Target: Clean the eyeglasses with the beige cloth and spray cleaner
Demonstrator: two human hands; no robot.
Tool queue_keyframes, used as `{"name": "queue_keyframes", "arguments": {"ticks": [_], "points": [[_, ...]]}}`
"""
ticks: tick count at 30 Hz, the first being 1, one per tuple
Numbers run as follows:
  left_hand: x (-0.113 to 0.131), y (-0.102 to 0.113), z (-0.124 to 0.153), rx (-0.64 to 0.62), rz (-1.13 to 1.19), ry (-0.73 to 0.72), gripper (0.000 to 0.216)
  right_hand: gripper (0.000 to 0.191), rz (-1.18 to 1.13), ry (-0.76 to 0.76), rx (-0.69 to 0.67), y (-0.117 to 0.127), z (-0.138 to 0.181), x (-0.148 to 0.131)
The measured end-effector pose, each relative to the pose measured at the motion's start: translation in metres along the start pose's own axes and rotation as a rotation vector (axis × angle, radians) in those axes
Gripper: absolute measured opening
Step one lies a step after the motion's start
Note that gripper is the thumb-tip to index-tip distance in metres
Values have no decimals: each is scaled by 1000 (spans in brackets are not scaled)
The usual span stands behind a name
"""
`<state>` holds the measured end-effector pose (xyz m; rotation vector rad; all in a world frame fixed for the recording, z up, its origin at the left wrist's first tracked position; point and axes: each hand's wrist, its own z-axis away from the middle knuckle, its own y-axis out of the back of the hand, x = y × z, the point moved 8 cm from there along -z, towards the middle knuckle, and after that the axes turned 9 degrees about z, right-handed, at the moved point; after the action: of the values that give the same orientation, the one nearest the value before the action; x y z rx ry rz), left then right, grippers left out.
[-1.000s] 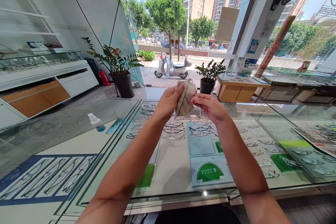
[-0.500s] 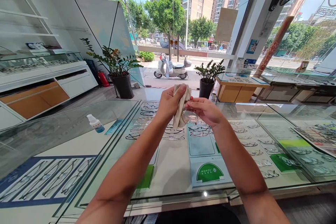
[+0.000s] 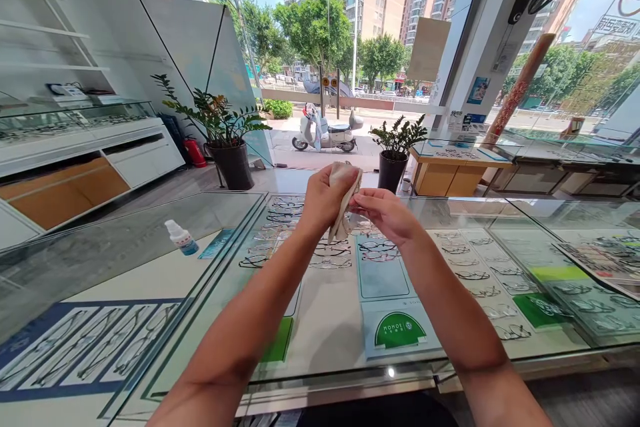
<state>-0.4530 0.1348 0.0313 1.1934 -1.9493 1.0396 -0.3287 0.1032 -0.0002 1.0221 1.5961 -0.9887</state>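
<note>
Above the glass counter, my left hand (image 3: 323, 197) is closed on a beige cleaning cloth (image 3: 341, 223), thumb on top and the lower end hanging down. Close beside it, my right hand (image 3: 389, 212) pinches a thin-framed pair of glasses (image 3: 354, 216) with thumb and fingertips. The cloth and fingers hide most of these glasses, and the lens inside the fold cannot be made out. Under both hands, rows of eyeglass frames (image 3: 327, 263) lie inside the glass display counter (image 3: 325, 320).
A small white spray bottle (image 3: 181, 237) stands on the counter to the left. A green-and-white card (image 3: 400, 330) lies under the glass in front. Potted plants (image 3: 235, 163) and a glass shopfront are beyond the counter; a scooter (image 3: 325, 132) is parked outside.
My left hand has turned slightly, and the cloth is folded further over the glasses, so less of the lens shows. My right hand has moved slightly left, closer to the cloth.
</note>
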Motion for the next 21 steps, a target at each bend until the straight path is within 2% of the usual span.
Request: {"name": "queue_keyframes", "arguments": {"ticks": [3, 8, 12, 15, 21], "points": [[-13, 1, -4, 34, 134, 90, 54, 38, 8, 26, 12, -3, 0, -1], [-32, -14, -9, -55, 472, 391, 51, 39, -6, 57, 115, 17, 1, -10], [-35, -26, -2, -178, 487, 512, 59, 40, -29, 76, 228, 37, 3, -17], [-37, -25, 5, -210, 359, 495, 57, 41, -9, 96, 273, 44, 5, -22], [-41, 1, -1, -4, 179, 334, 54, 37, 23, 124, 290, 53, 11, -32]]}}
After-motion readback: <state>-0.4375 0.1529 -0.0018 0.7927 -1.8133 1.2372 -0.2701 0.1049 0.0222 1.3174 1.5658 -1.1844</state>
